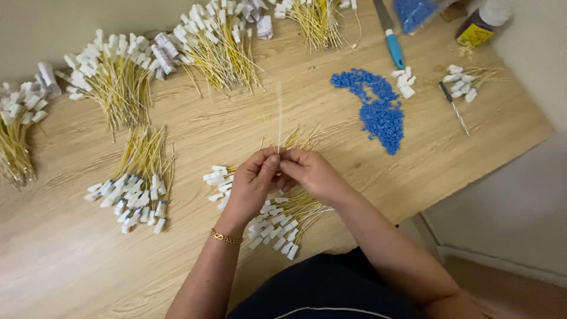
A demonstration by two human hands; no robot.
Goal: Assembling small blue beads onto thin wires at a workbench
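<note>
One thin yellow wire (279,115) was seen from the head camera, pinched at its lower end between the left hand (251,186) and the right hand (310,172). Its long axis ran straight away from the fingertips, which were closed together on it, above a wooden table (437,153). Neither hand was nearer.

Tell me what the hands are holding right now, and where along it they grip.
Both the left hand and right hand pinch a thin yellow wire at its lower end, fingertips together; the rest stands upward, free.
</note>
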